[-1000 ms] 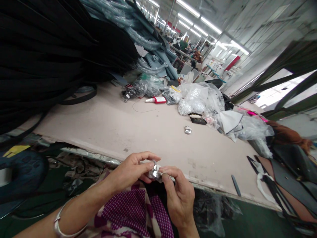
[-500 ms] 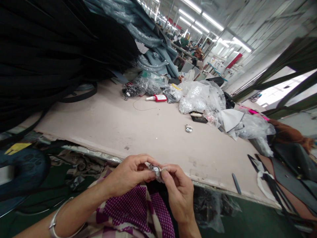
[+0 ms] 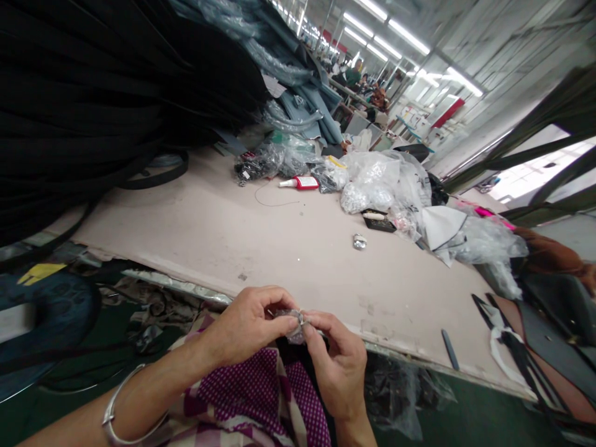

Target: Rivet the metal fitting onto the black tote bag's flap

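Note:
A small crumpled clear plastic bag [image 3: 295,336] is pinched between my two hands at the table's front edge, above my lap. My left hand [image 3: 251,326] grips its left side with thumb and bent fingers. The thumb and forefinger of my right hand [image 3: 339,360] press together on its upper right part, close to the left thumb tip. What the bag holds is mostly covered by my fingers. Farther in on the table lies a small shiny silvery packet [image 3: 359,241], apart from both hands.
The pale tabletop [image 3: 205,223] bears a red bottle with a white nozzle [image 3: 305,183], a thin thread, a small black tray [image 3: 379,220] and a dark flat strip [image 3: 449,349]. Plastic bags [image 3: 386,180] lie along the back. Black straps [image 3: 116,93] hang at left.
My left thumb has moved over the bag toward the right fingertips, covering the pale round spot that showed before. The whole view has shifted slightly.

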{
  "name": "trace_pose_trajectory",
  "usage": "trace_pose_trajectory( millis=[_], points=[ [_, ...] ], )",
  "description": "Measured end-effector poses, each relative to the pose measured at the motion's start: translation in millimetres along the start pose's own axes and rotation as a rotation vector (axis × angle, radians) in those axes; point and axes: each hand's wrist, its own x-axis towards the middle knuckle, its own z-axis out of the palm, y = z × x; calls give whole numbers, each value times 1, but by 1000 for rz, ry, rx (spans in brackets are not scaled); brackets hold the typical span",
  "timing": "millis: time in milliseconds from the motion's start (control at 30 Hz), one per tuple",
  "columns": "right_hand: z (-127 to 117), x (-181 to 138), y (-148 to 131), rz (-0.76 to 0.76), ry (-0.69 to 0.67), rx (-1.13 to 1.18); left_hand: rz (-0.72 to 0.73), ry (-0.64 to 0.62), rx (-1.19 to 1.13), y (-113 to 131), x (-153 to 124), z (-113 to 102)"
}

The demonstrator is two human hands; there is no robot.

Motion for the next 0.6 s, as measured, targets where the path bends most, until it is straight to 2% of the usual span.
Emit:
trace_pose_trajectory(
  millis=[200,367,500,600],
  points=[
    [4,1,0,-123,26,-89,-30,51,-130,-7,1,5],
    [8,2,7,-343,84,-225,-114,84,-242,-6,3,8],
    [4,2,17,-451,-6,-375,-206,68,-394,-7,6,7],
    [0,4,22,-453,-75,-423,-270,66,-471,-6,7,5]
  ],
)
